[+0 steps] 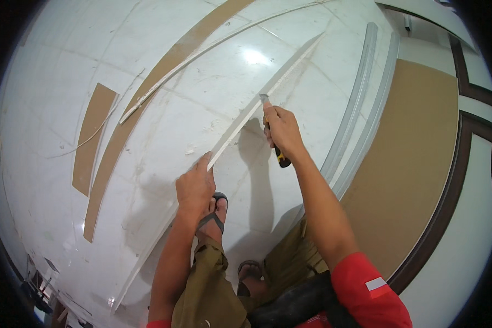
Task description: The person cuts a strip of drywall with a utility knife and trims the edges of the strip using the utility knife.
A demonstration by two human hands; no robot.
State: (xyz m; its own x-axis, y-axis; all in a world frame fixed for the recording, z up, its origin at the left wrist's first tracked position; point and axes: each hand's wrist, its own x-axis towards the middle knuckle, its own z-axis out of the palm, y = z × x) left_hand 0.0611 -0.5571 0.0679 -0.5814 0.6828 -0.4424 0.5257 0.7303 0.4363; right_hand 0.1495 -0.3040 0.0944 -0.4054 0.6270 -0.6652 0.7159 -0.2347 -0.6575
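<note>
A long, narrow strip of plasterboard runs diagonally over the floor, its pale, rough edge facing up. My left hand is closed around the strip in front of my foot, fingers on one side of it. Further along, my right hand grips a yellow and black utility knife. The knife's blade lies against the strip's edge, with the thumb stretched along the tool toward it. White crumbs and shavings lie beside the strip.
Brown-faced board strips and a thin white offcut lie at the left. Two grey metal profiles run along the right, beside a large brown board and dark wood trim. My sandalled foot stands near the strip.
</note>
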